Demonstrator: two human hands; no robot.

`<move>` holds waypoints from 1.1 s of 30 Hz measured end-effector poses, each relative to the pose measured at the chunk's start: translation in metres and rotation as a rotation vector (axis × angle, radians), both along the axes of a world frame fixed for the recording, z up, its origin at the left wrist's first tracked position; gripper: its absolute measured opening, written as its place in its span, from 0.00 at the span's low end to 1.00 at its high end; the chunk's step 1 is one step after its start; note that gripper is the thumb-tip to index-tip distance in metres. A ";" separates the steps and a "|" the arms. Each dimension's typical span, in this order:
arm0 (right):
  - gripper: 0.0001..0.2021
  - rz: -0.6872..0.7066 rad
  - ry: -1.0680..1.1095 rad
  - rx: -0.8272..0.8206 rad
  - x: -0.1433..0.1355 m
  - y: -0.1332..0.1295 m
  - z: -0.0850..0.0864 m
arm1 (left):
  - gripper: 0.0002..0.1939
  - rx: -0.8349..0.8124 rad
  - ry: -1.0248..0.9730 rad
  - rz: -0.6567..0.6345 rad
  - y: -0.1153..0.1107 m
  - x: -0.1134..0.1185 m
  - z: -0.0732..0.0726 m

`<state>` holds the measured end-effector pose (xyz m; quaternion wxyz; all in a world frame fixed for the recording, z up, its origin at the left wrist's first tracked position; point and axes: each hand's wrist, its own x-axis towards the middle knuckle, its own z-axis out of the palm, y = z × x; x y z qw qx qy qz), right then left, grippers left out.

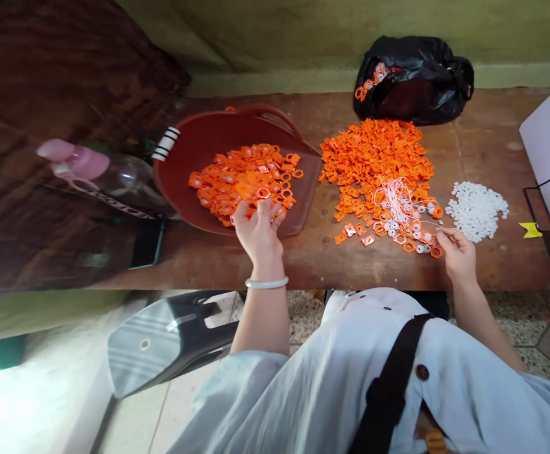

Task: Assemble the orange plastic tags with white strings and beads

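My left hand (260, 236) is over the front of a reddish-brown scoop-shaped basket (180, 142), its fingers apart. Just beyond the fingertips are orange plastic pieces (246, 164) heaped in the basket, some with white parts in them; one near the fingers is blurred. My right hand (458, 253) is closed, thumb against fingers, on a thin pale string (426, 222). That string runs left to a tangled bundle of pink-white strings (395, 197) on the edge of a big orange heap (374, 151). White round pieces (391, 228) and orange hexagonal rings (408, 248) lie about the bundle.
A pile of small white pieces (477, 209) is beyond my right hand. At the back sits a black plastic bag (414, 79) with orange pieces inside. A pink-capped bottle (123, 173) and a phone (148, 244) are left. A grey stool (161, 343) stands below the table (374, 271).
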<state>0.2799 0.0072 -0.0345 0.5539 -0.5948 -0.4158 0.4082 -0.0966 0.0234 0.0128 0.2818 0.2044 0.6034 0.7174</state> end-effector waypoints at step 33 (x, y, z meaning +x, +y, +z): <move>0.08 0.432 -1.027 -0.187 0.001 -0.016 -0.009 | 0.27 -0.264 -0.163 -0.552 -0.024 0.091 -0.036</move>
